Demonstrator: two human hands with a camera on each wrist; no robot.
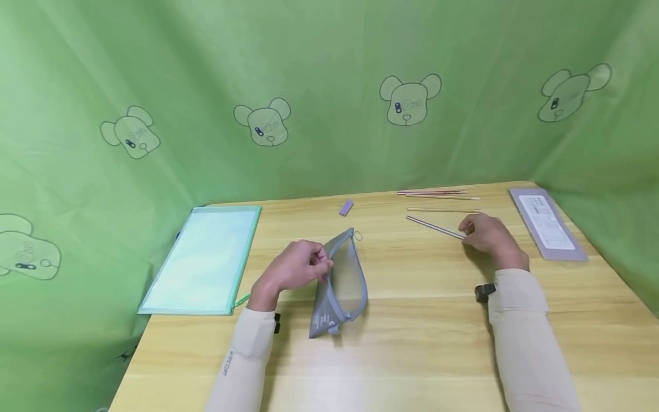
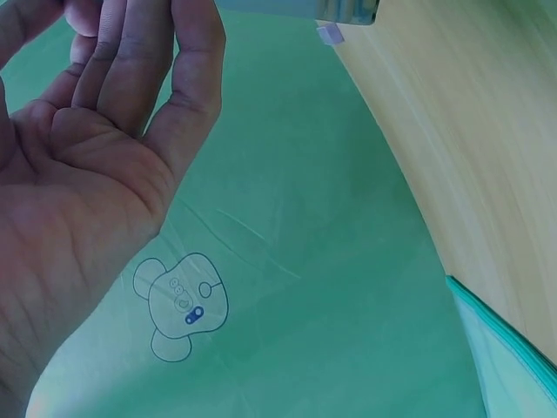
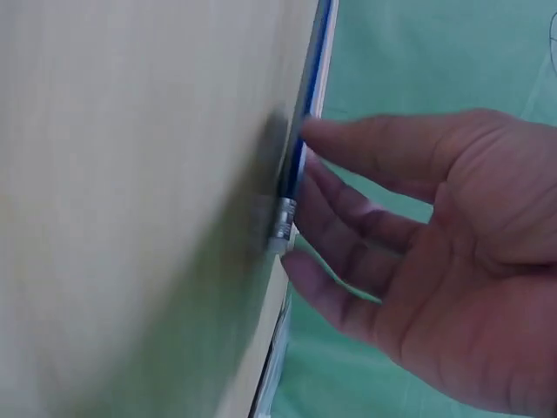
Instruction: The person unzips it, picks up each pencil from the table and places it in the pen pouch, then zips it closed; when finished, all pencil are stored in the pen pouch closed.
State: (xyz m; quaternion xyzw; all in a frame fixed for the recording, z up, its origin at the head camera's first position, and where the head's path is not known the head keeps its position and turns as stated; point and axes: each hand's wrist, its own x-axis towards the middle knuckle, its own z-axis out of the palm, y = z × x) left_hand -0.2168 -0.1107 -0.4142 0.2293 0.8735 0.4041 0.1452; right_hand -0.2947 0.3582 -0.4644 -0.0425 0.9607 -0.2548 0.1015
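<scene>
A grey mesh zip pouch (image 1: 322, 312) stands on edge near the middle of the table, its mouth gaping to the right. My left hand (image 1: 297, 264) pinches the pouch's upper rim between thumb and fingers. In the left wrist view that hand (image 2: 113, 139) shows its palm and bent fingers. At the right, my right hand (image 1: 488, 236) pinches the end of a blue pencil (image 1: 435, 226) that points left. The right wrist view shows the thumb and fingertips at the pencil (image 3: 305, 113), close to its silver ferrule and eraser end.
Behind the blue pencil lie a yellow pencil (image 1: 443, 210) and several more pencils (image 1: 429, 191). A small purple eraser (image 1: 346, 208) is at the back. On the left rests a mint zip folder (image 1: 201, 257); on the right, a purple-grey pack (image 1: 566, 255) with a white label. Green curtain (image 1: 329, 160) surrounds the table.
</scene>
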